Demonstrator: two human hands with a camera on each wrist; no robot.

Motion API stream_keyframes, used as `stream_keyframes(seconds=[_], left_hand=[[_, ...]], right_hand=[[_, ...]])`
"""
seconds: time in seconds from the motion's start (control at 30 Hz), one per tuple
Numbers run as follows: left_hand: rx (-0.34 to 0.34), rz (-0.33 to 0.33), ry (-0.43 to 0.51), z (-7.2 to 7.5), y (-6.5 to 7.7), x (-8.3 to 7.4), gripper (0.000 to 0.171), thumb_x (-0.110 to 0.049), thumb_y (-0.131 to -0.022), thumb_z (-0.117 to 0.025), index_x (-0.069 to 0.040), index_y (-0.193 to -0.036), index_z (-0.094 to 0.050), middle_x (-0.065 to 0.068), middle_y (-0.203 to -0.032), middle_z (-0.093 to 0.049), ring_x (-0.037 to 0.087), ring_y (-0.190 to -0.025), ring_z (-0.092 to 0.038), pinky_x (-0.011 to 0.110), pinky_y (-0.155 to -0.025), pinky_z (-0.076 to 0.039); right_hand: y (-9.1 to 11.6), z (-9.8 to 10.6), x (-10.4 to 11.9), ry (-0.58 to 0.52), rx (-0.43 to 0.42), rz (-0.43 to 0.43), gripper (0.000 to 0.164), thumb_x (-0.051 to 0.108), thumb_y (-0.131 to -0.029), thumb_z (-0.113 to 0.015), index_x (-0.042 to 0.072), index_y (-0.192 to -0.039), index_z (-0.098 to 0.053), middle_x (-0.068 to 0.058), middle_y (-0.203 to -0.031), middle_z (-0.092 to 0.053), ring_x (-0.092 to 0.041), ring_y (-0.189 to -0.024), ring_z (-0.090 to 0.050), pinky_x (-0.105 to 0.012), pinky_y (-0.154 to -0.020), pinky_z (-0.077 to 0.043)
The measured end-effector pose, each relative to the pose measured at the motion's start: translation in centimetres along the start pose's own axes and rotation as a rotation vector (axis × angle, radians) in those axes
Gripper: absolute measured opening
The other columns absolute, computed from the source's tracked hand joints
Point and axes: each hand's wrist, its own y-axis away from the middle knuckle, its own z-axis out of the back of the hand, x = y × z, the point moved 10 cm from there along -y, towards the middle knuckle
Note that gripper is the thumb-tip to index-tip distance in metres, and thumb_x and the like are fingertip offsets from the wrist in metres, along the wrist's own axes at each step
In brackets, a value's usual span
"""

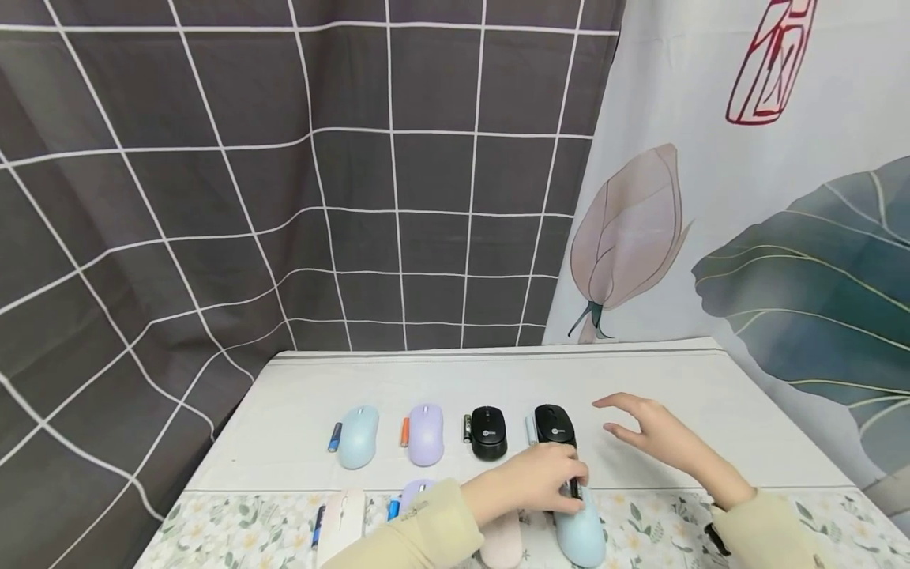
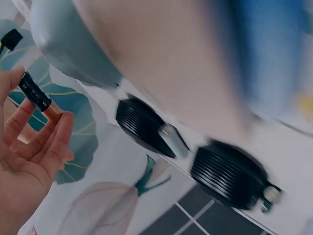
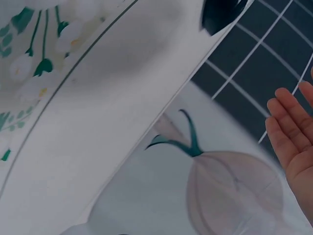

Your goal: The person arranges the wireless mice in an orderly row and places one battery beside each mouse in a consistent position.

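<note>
My left hand pinches a black battery with a copper-coloured end between thumb and fingertips. It is held just above the light blue mouse in the front row, in front of a black mouse. A pink mouse lies partly under the left wrist. To the right, my right hand hovers with its fingers extended and holds nothing. The right wrist view also shows those fingers spread apart from any object.
In the back row lie a light blue mouse, a purple mouse and another black mouse, each beside a battery. A white mouse and a partly hidden purple mouse are in front. Curtains hang behind the table.
</note>
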Motion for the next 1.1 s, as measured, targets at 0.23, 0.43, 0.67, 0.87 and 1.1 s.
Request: stream_keyframes(seconds=[0.23, 0.43, 0.67, 0.87, 1.1], left_hand=[[0.030, 0.072, -0.040, 0.0, 3.0, 2.2, 0.023, -0.043, -0.082, -0.069, -0.024, -0.096, -0.069, -0.012, -0.092, -0.067, -0.003, -0.078, -0.058, 0.008, -0.071, -0.046], [0.053, 0.102, -0.058, 0.2, 3.9, 2.7, 0.025, -0.044, -0.080, -0.071, -0.024, -0.096, -0.070, -0.011, -0.091, -0.068, -0.001, -0.078, -0.060, 0.010, -0.070, -0.047], [0.075, 0.111, -0.112, 0.0, 3.8, 2.1, 0.023, -0.044, -0.077, -0.073, -0.025, -0.091, -0.069, -0.013, -0.084, -0.065, -0.002, -0.073, -0.055, 0.010, -0.064, -0.044], [0.085, 0.178, -0.093, -1.0, 3.5, 1.5, 0.022, -0.039, -0.069, -0.080, -0.022, -0.078, -0.069, -0.013, -0.070, -0.064, -0.003, -0.063, -0.051, 0.009, -0.060, -0.041], [0.067, 0.222, -0.061, -1.6, 3.0, 1.0, 0.020, -0.028, -0.063, -0.084, -0.020, -0.073, -0.068, -0.013, -0.061, -0.063, -0.004, -0.054, -0.049, 0.006, -0.057, -0.041]], right_hand=[[-0.3, -0.7, 2.6, -0.008, 0.047, 0.052, 0.031, 0.005, -0.078, -0.072, 0.006, -0.107, -0.064, -0.005, -0.104, -0.069, -0.027, -0.096, -0.064, -0.040, -0.079, -0.054], [-0.5, -2.1, 4.1, -0.038, 0.127, 0.081, 0.030, 0.007, -0.080, -0.070, 0.005, -0.109, -0.064, -0.006, -0.106, -0.068, -0.028, -0.097, -0.064, -0.040, -0.081, -0.054], [-0.3, -3.7, 5.5, -0.087, 0.210, 0.121, 0.033, 0.008, -0.081, -0.070, 0.002, -0.112, -0.063, -0.009, -0.109, -0.067, -0.031, -0.101, -0.062, -0.042, -0.083, -0.053], [0.2, -5.2, 6.0, -0.110, 0.291, 0.113, 0.035, 0.008, -0.081, -0.070, 0.001, -0.113, -0.062, -0.010, -0.111, -0.066, -0.031, -0.103, -0.062, -0.042, -0.085, -0.053], [0.4, -5.6, 6.4, -0.106, 0.299, 0.122, 0.036, 0.010, -0.080, -0.071, 0.002, -0.113, -0.062, -0.009, -0.110, -0.067, -0.029, -0.100, -0.063, -0.040, -0.083, -0.054]])
